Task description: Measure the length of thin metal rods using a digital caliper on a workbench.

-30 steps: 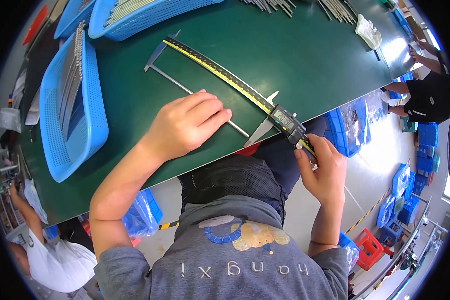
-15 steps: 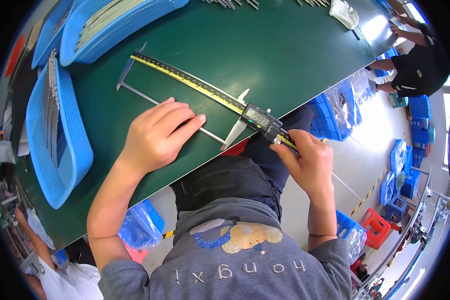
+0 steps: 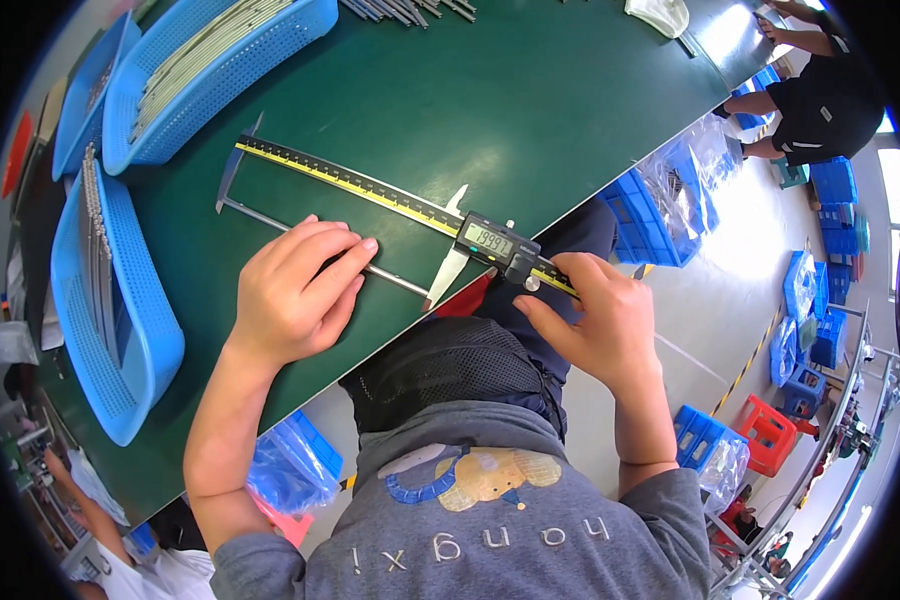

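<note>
Nearby, blue baskets (image 3: 120, 340) hold metal rods (image 3: 98, 260); right hand (image 3: 600, 325) pinches caliper (image 3: 390, 205).

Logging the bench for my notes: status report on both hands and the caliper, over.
Left hand flat on thin metal rod. Right hand pinching digital caliper at slider end. Rod between jaws. Nothing in the way.
</note>
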Motion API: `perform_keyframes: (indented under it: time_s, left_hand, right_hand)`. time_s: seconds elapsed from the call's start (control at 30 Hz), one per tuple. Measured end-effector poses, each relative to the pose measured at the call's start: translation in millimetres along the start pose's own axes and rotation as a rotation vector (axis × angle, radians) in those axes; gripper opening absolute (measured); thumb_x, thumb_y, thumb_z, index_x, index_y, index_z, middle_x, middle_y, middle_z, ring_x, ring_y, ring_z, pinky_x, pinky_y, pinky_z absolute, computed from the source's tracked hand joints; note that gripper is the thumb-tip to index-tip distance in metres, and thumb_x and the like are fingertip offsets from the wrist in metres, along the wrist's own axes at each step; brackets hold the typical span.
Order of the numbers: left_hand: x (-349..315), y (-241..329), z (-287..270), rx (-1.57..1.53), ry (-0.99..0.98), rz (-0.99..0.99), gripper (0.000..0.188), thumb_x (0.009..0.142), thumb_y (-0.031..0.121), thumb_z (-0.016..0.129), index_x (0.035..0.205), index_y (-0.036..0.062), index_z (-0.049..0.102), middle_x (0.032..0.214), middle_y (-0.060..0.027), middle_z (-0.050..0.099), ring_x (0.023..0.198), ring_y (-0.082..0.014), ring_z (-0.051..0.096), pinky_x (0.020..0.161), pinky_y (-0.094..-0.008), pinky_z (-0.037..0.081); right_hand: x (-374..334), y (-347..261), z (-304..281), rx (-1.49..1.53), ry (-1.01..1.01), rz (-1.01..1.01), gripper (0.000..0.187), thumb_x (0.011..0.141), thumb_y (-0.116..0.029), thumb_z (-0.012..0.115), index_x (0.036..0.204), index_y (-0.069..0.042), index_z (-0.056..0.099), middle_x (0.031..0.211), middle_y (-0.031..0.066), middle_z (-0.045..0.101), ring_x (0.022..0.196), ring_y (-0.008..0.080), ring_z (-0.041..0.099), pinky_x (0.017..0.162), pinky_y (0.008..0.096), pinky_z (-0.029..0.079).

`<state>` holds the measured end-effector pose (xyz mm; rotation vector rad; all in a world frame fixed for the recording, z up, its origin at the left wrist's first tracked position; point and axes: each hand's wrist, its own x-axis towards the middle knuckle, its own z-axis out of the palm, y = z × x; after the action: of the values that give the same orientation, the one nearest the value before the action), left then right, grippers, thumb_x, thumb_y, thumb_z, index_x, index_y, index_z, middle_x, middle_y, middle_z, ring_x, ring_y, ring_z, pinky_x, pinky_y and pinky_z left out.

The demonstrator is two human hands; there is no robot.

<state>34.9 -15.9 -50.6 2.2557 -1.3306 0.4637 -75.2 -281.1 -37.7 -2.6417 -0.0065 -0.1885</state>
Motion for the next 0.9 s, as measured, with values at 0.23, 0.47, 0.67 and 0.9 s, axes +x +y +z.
perform_keyframes:
  time_s: [0.23, 0.47, 0.67, 0.9]
  left_hand:
    - [-4.5, -2.0, -3.7, 0.047, -0.031, 0.017, 0.019, 0.069, 0.004, 0.064, 0.087, 0.0046, 0.066, 0.089, -0.0072, 0.063, 0.084, -0.0239, 0.064, 0.078, -0.0380, 0.055]
    - [38.0, -28.2, -39.2, 0.337, 0.292, 0.145, 0.017, 0.071, 0.004, 0.067, 0.088, 0.0044, 0.066, 0.088, -0.0072, 0.063, 0.073, -0.0214, 0.064, 0.060, -0.0310, 0.053]
    - [88.4, -106.4, -36.4, 0.470, 0.370, -0.275, 0.012, 0.079, 0.001, 0.054, 0.089, 0.0041, 0.062, 0.092, -0.0125, 0.060, 0.082, -0.0355, 0.060, 0.068, -0.0424, 0.049]
    - [43.9, -141.9, -30.8, 0.203, 0.240, -0.569, 0.025, 0.095, 0.016, 0.045, 0.103, -0.0027, 0.059, 0.104, -0.0202, 0.060, 0.099, -0.0380, 0.056, 0.086, -0.0409, 0.043]
  right_hand:
    - [5.5, -3.6, 1.9, -0.022, -0.032, -0.003, 0.033, 0.077, -0.037, 0.071, 0.087, -0.007, 0.061, 0.073, 0.0072, 0.061, 0.059, 0.0286, 0.061, 0.050, 0.0376, 0.046]
    - [9.4, -4.2, 1.8, 0.032, 0.017, -0.015, 0.025, 0.074, -0.023, 0.075, 0.085, -0.004, 0.064, 0.065, 0.0094, 0.057, 0.051, 0.0222, 0.055, 0.047, 0.0322, 0.042]
    - [3.6, 5.4, 6.1, 0.037, -0.022, 0.009, 0.032, 0.078, -0.037, 0.069, 0.083, -0.006, 0.063, 0.077, 0.0114, 0.064, 0.067, 0.0297, 0.064, 0.055, 0.0397, 0.049]
    - [9.9, 7.0, 20.2, 0.039, -0.037, -0.066, 0.034, 0.083, -0.039, 0.062, 0.082, -0.005, 0.061, 0.070, 0.0102, 0.060, 0.060, 0.0296, 0.061, 0.052, 0.0389, 0.048]
